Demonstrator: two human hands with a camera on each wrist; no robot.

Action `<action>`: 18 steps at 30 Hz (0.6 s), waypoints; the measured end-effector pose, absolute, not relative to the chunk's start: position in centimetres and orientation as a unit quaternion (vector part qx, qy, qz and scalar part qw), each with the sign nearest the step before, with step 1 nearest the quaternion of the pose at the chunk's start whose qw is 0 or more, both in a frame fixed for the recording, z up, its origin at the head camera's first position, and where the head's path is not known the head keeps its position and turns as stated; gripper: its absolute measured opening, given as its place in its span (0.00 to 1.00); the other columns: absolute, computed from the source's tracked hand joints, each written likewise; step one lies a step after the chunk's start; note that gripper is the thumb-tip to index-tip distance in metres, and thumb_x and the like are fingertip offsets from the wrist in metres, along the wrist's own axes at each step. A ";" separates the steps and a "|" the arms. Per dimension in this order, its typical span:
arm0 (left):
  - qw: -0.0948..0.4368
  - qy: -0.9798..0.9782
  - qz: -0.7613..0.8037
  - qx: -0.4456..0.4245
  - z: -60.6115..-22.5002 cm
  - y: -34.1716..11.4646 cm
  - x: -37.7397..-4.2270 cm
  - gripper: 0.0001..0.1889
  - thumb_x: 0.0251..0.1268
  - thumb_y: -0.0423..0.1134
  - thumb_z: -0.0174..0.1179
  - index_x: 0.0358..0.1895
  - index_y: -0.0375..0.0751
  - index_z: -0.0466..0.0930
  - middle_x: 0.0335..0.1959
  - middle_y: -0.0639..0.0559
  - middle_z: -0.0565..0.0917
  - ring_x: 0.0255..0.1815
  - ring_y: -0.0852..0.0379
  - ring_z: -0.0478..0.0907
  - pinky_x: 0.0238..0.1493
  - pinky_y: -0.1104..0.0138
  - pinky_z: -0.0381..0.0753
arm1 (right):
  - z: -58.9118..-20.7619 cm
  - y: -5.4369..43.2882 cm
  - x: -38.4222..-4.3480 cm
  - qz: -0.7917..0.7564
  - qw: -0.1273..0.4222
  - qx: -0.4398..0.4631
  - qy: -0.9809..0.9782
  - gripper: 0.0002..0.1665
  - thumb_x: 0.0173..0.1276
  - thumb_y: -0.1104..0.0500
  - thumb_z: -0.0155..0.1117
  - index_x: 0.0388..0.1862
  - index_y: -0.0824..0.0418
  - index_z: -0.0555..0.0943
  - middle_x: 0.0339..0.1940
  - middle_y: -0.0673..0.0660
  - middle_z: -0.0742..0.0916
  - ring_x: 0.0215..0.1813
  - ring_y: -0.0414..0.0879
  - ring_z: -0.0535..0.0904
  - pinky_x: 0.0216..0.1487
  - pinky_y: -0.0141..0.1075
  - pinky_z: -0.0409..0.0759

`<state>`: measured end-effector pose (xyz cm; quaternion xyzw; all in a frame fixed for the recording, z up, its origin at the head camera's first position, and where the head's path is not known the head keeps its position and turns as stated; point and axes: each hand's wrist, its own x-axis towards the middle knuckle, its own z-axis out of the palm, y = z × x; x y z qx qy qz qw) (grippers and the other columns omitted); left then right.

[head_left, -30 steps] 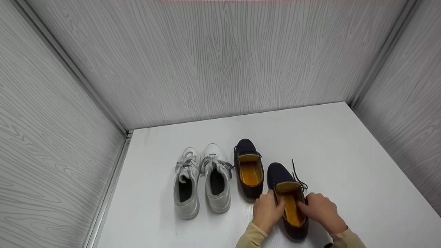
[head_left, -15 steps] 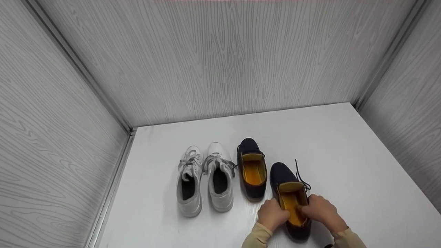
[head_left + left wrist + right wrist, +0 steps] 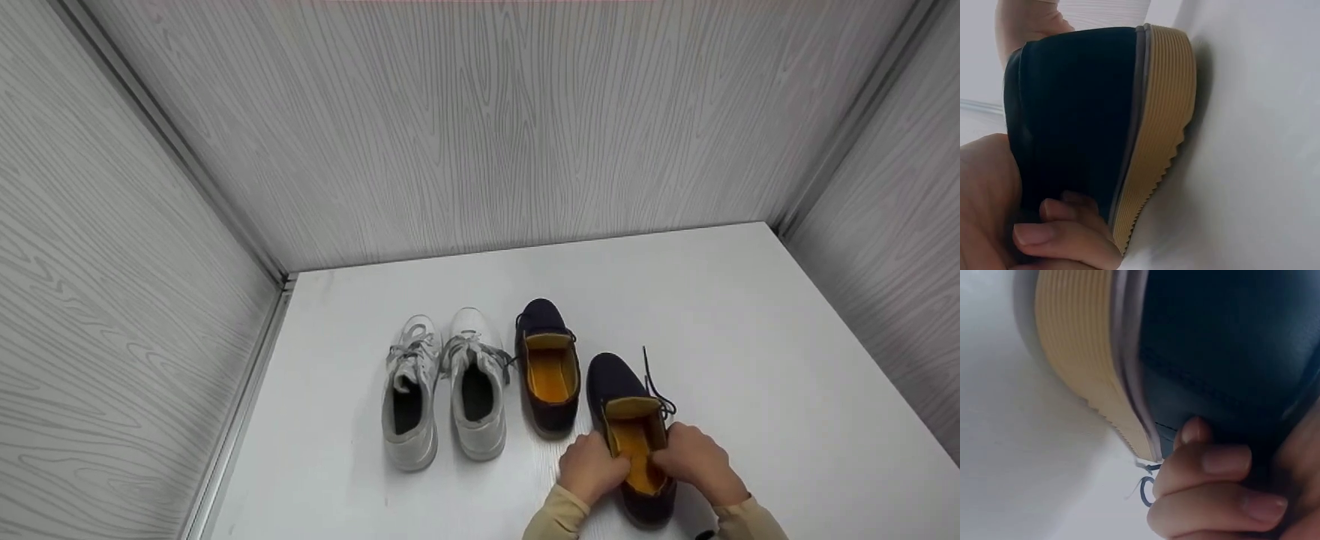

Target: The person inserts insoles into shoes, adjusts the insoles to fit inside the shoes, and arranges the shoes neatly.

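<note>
A dark navy loafer (image 3: 615, 379) with an orange-yellow insole stands on the white tabletop, toe pointing away. My left hand (image 3: 592, 466) grips its left side, thumb over the inner edge. On the opposite side, my right hand (image 3: 697, 457) pinches the opening's edge, its thumb reaching inside. In the left wrist view, curled fingers (image 3: 1067, 233) press the dark upper (image 3: 1078, 112) above a ribbed tan sole (image 3: 1162, 112). Fingers (image 3: 1202, 489) curl against the upper in the right wrist view too. The matching loafer (image 3: 551, 375) sits just to the left, slightly farther back.
Two white-grey lace-up sneakers (image 3: 476, 420) stand side by side left of the loafers, toes pointing away. A loose dark lace (image 3: 651, 382) sticks out from the held loafer's right side. Grey wood-grain panels (image 3: 480, 135) enclose the white tabletop (image 3: 712, 300) at the back and both sides.
My left hand has slid slightly back toward the heel along the loafer's side. The right hand and the shoes hold nearly the same places; the head view has shifted slightly.
</note>
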<state>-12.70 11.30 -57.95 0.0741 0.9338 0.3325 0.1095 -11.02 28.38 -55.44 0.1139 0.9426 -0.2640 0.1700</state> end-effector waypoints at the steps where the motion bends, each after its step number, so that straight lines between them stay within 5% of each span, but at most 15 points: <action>1: 0.109 0.934 0.332 0.074 -57.9 11.2 -12.7 0.13 0.44 0.47 0.66 0.23 0.39 0.80 0.21 0.48 0.80 0.21 0.51 0.77 0.22 0.57 0.74 | -55.5 28.3 -10.9 -0.266 0.165 0.114 0.943 0.17 0.52 0.56 0.64 0.33 0.69 0.76 0.24 0.56 0.78 0.25 0.50 0.73 0.25 0.41 0.70; 6: 0.075 0.935 0.336 0.087 -57.8 10.9 -12.5 0.11 0.47 0.44 0.66 0.19 0.41 0.78 0.18 0.49 0.78 0.19 0.53 0.76 0.20 0.58 0.72 | -55.6 28.0 -10.4 -0.270 0.109 0.109 0.950 0.16 0.62 0.52 0.61 0.23 0.64 0.74 0.18 0.54 0.76 0.20 0.47 0.71 0.20 0.39 0.67; 11: -0.029 0.936 0.322 0.137 -57.2 11.2 -12.9 0.17 0.56 0.42 0.64 0.13 0.45 0.71 0.15 0.50 0.77 0.17 0.52 0.78 0.17 0.61 0.71 | -55.3 27.9 -10.6 -0.264 0.043 0.091 0.959 0.18 0.67 0.56 0.54 0.17 0.59 0.72 0.15 0.52 0.73 0.17 0.46 0.69 0.17 0.38 0.65; 18: -0.136 0.924 0.325 0.146 -55.4 11.4 -14.8 0.09 0.59 0.40 0.63 0.26 0.41 0.75 0.20 0.46 0.80 0.20 0.46 0.81 0.18 0.59 0.76 | -54.7 28.0 -14.1 -0.288 -0.020 0.089 0.953 0.20 0.71 0.57 0.51 0.17 0.59 0.71 0.16 0.53 0.75 0.18 0.47 0.70 0.18 0.39 0.66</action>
